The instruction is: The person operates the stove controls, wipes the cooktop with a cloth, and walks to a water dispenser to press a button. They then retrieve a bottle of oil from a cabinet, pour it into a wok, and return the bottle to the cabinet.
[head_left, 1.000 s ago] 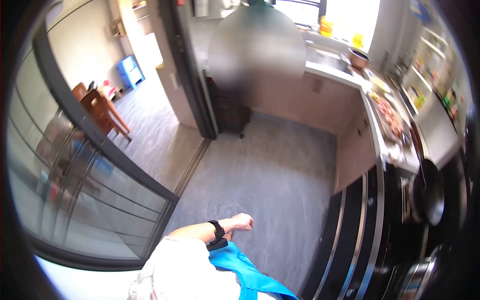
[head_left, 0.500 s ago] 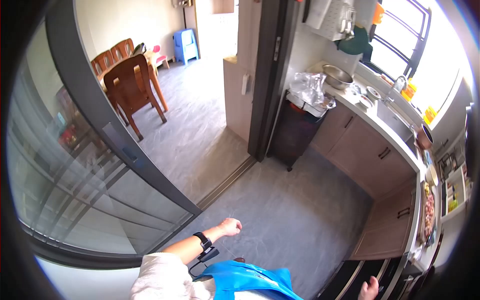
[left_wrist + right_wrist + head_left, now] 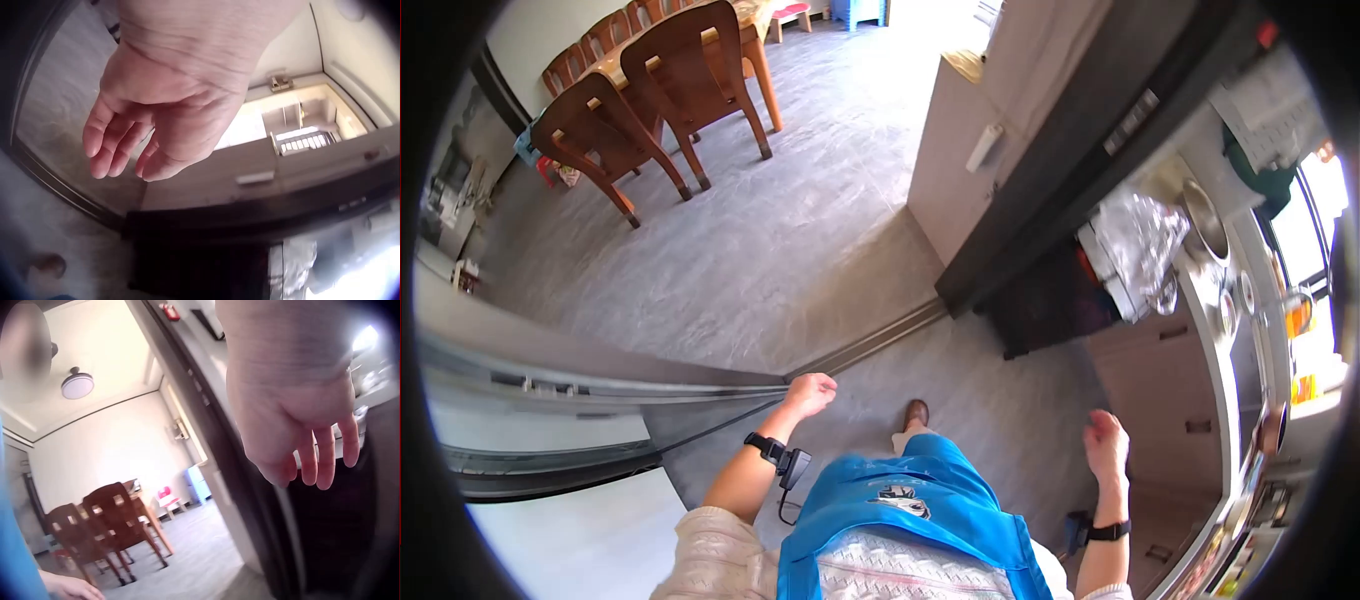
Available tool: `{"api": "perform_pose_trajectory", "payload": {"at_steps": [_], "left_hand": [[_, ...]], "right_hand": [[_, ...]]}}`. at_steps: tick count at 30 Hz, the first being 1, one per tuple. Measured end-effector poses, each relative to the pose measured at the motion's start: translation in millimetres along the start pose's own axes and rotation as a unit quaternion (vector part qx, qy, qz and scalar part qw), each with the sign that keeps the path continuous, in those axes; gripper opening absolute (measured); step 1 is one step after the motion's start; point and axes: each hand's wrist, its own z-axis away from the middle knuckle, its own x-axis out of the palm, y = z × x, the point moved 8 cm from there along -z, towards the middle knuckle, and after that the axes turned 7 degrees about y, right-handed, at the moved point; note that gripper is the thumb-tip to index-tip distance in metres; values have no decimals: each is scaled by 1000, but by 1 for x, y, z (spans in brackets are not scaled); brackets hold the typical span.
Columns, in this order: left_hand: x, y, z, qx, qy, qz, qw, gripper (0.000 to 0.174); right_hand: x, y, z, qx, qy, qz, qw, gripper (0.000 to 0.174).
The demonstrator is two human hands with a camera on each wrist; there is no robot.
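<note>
My left hand (image 3: 808, 396) hangs ahead of me near the edge of the sliding glass door (image 3: 700, 392), holding nothing. In the left wrist view its fingers (image 3: 128, 147) curl loosely around bare air. Out to the right, my right hand (image 3: 1107, 445) swings beside the lower kitchen cabinets (image 3: 1165, 400). The right wrist view shows its fingers (image 3: 325, 456) hanging relaxed and bare, with the dark wheeled cart behind them. I wear a blue apron (image 3: 900, 490), and one brown shoe (image 3: 916, 413) steps forward on the grey floor.
A floor track (image 3: 870, 345) crosses the doorway, beside a dark door frame (image 3: 1080, 150). Beyond stand wooden chairs (image 3: 690, 75) at a dining table. On the right, a dark cart (image 3: 1050, 300) with a plastic bag (image 3: 1140, 245) stands by the counter, which holds a metal basin (image 3: 1205, 222).
My view has turned left toward the doorway and dining room, and the kitchen counter has slid to the right edge. My right hand has come into view. Both hands stay without anything in them.
</note>
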Motion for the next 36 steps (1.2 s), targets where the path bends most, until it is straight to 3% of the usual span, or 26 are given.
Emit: {"api": "perform_pose_trajectory", "payload": {"at_steps": [2,6,9,10,13,16,18,22,25,30,33,36], "left_hand": [[-36,9,-14,-21,87,93,992,23],[-93,-8,-35,-77,163,161,970,20],[-123,-47,-63,-183,209,223,934,22],[-136,-48,-82,-181,215,229,932,22],[-173,-57,-136,-266,215,269,901,23],[-230,-39,-216,-274,195,278,900,22],[-299,0,-273,-186,225,229,928,22],[-397,75,-384,-135,212,163,954,22],[-442,133,-475,-75,190,135,969,23],[-499,189,-613,-54,183,134,972,22],[-550,204,-669,-81,155,58,983,22],[-596,210,-733,-99,200,137,965,22]], "right_hand": [[33,-75,-77,-63,-52,-38,996,26],[126,-245,-194,-220,-176,-112,953,26],[177,-381,-239,-392,-181,-146,890,26],[190,-422,-249,-436,-184,-148,868,25],[226,-518,-291,-487,-187,-126,844,25],[259,-580,-356,-434,-288,-91,849,28],[273,-612,-407,-414,-291,-100,857,28],[287,-663,-508,-322,-287,-173,885,28],[304,-698,-591,-311,-250,-198,895,26],[359,-746,-748,-292,-217,-216,906,25],[377,-796,-844,-289,-207,-225,907,26],[393,-845,-916,-295,-244,-191,904,26]]}}
